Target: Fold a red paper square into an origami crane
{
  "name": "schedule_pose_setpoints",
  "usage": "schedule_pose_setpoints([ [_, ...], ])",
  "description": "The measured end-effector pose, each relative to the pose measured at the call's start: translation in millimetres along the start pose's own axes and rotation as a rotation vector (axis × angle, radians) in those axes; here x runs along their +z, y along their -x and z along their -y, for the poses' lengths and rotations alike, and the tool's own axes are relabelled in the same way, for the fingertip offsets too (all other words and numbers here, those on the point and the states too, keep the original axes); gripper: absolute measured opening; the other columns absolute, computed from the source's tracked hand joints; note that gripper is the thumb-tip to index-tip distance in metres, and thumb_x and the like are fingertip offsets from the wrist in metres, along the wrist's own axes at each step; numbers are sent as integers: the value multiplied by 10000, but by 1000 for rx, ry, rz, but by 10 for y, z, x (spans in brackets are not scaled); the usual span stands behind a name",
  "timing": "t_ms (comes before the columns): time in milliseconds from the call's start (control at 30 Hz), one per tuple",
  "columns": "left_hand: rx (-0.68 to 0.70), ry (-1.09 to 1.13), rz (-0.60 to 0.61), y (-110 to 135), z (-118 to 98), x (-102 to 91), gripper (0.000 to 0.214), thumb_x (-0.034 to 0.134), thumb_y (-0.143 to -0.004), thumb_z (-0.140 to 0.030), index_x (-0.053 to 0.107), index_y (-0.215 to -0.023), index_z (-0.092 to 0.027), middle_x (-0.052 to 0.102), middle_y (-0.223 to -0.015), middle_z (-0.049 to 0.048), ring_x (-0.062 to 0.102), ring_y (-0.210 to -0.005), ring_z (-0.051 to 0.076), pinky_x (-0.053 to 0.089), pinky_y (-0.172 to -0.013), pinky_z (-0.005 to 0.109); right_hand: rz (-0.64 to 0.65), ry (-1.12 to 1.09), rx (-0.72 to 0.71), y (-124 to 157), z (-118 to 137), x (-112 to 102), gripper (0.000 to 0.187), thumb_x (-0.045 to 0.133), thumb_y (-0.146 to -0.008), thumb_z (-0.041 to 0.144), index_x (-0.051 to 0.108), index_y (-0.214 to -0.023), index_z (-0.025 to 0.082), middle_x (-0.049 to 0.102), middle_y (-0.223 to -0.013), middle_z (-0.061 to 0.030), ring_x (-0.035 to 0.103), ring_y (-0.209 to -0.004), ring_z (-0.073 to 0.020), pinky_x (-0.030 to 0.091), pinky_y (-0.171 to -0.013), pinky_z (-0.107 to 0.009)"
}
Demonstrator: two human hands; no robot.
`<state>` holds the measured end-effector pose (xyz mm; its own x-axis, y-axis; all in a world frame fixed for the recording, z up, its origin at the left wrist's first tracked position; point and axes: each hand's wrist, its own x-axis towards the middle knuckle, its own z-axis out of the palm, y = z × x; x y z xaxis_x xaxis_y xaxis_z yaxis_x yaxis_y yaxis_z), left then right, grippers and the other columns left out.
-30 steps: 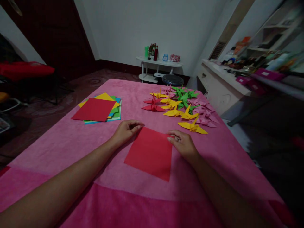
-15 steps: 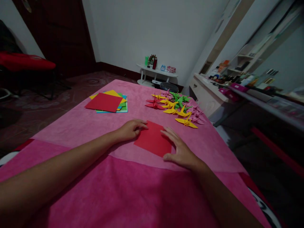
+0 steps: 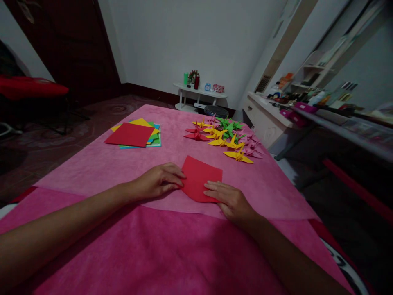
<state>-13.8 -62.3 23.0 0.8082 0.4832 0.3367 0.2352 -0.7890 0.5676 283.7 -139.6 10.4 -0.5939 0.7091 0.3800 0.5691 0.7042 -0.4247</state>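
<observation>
A square sheet of red origami paper (image 3: 201, 174) lies on the pink cloth between my hands, its near edge curving slightly upward. My left hand (image 3: 161, 180) has its fingers and thumb closed at the sheet's left corner. Over the near right corner lie the fingers of my right hand (image 3: 229, 198), with the thumb tucked underneath, so the paper is gripped there. Beyond the sheet, to the right, stand several folded paper cranes, among them a yellow crane (image 3: 238, 155), a red crane (image 3: 196, 134) and a green crane (image 3: 229, 129).
A pile of coloured paper with a red sheet (image 3: 130, 134) on top lies at the left of the pink cloth (image 3: 123, 164). Farther off are a small white shelf (image 3: 201, 91) by the wall and a cluttered dresser (image 3: 270, 112) at right. A red chair (image 3: 30, 88) stands left.
My right hand has moved nearer and taken hold of the sheet's near right corner. My left hand has slid down to its left corner. The paper has turned slightly and its near edge has bent.
</observation>
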Motion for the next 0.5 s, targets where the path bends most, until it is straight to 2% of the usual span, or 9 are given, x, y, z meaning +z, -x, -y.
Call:
schedule_pose_setpoints([
  [100, 37, 10, 46, 99, -188, 87, 215, 538, -886, -241, 724, -994, -238, 705, -1032, 90, 607, -1030, 206, 447, -956, 350, -29, -98, 35, 75, 51, -40, 424, 480, -785, 61, 698, -1088, 264, 680, -1178, -47, 605, -1147, -197, 482, -1001, -421],
  [167, -9, 36, 19, 151, -266, 129, 216, 522, -897, -246, 719, -983, -225, 700, -1024, 89, 611, -1000, 196, 460, -914, 323, -78, -183, 142, 63, 77, -60, 310, 516, -820, 118, 727, -1004, 253, 700, -1129, -56, 634, -1088, -194, 506, -956, -391],
  [233, -70, 68, -30, 149, -272, 148, 193, 585, -862, -293, 713, -979, -210, 697, -988, 86, 613, -952, 198, 471, -856, 307, -123, -262, 275, -10, 64, -78, 214, 553, -836, 184, 740, -930, 233, 708, -1096, -66, 653, -1026, -193, 511, -920, -369],
  [300, -175, 109, -77, 83, -211, 150, 195, 620, -828, -347, 716, -891, -189, 684, -840, 61, 610, -811, 180, 471, -739, 278, -175, -321, 385, -123, -2, -90, 162, 590, -814, 225, 733, -887, 206, 709, -1066, -69, 656, -978, -200, 500, -894, -361],
  [333, -254, 148, -91, 30, -165, 147, 231, 586, -845, -359, 704, -770, -174, 650, -720, 39, 584, -696, 153, 448, -646, 251, -204, -349, 433, -182, -51, -91, 152, 607, -795, 242, 724, -880, 194, 713, -1011, -62, 656, -933, -199, 503, -857, -350],
  [400, -428, 268, -166, -96, -54, 140, 337, 575, -826, -407, 614, -603, -157, 523, -531, -11, 460, -496, 100, 329, -470, 210, -221, -391, 526, -287, -168, -84, 142, 609, -779, 284, 687, -796, 166, 687, -833, -37, 630, -764, -179, 495, -692, -297],
  [433, -482, 328, -185, -162, 5, 138, 356, 597, -796, -425, 573, -564, -156, 484, -498, -25, 418, -463, 89, 291, -442, 204, -221, -378, 569, -329, -227, -77, 156, 607, -771, 303, 658, -735, 160, 644, -735, -20, 589, -674, -162, 462, -609, -271],
  [500, -557, 363, -218, -278, 122, 137, 371, 632, -741, -438, 522, -520, -161, 449, -469, -36, 377, -439, 80, 258, -425, 199, -239, -252, 610, -393, -325, -62, 193, 621, -743, 314, 586, -628, 164, 555, -653, 2, 507, -605, -136, 393, -549, -245],
])
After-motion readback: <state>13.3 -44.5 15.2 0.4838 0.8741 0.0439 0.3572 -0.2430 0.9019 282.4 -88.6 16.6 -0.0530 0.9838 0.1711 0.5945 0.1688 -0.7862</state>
